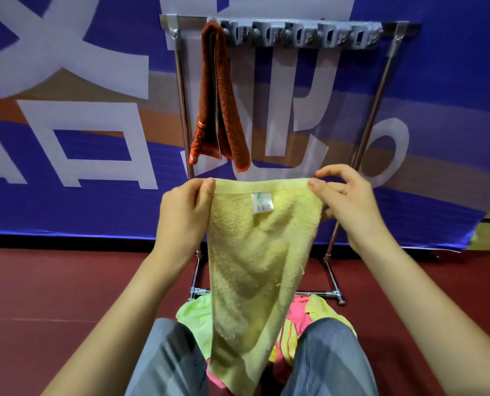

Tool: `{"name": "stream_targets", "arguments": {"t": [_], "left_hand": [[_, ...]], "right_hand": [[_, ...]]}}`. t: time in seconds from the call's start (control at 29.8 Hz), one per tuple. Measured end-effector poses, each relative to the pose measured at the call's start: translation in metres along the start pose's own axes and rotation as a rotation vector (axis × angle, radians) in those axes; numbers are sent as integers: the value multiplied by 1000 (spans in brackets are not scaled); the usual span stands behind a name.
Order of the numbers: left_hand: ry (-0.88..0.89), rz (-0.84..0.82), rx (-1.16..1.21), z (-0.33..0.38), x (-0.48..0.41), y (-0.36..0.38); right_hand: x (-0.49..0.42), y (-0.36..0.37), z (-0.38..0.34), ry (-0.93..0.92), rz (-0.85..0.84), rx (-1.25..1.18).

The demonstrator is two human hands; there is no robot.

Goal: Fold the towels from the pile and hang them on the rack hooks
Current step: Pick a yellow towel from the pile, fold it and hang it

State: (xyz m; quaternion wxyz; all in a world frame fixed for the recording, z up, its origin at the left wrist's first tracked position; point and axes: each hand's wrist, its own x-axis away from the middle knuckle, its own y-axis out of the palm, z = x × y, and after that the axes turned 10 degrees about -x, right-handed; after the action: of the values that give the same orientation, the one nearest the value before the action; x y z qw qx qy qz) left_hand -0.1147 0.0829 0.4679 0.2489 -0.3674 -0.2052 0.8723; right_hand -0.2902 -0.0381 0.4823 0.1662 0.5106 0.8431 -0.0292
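Head view: left hand (185, 208) and right hand (349, 201) each pinch the yellow towel's (255, 267) top corners; orange towel (219, 101) hangs at 12 o'clock.

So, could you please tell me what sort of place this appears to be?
Probably an indoor hall or staged demo area, not a home: a large printed blue banner forms the backdrop, the floor is dark red, and a freestanding metal rack stands alone.

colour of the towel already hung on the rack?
Orange-red towel, on the leftmost hook of the rack; clearest in the head view.
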Motion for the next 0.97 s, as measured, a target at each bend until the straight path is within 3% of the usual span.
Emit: {"name": "stream_targets", "arguments": {"t": [0.24, 0.5, 0.67, 0.81, 0.97], "left_hand": [[29, -17, -12, 18, 21, 22], [-77, -81, 226, 22, 40, 32], [-134, -95, 267, 18, 37, 25], [-180, -106, 287, 15, 35, 22], [-81, -108, 214, 18, 44, 21]], "right_hand": [[18, 34, 11, 67, -53, -118], [33, 59, 14, 225, -98, -345], [39, 57, 15, 228, -237, -309], [40, 53, 18, 265, -258, -290], [41, 51, 17, 314, -275, -323]]}}
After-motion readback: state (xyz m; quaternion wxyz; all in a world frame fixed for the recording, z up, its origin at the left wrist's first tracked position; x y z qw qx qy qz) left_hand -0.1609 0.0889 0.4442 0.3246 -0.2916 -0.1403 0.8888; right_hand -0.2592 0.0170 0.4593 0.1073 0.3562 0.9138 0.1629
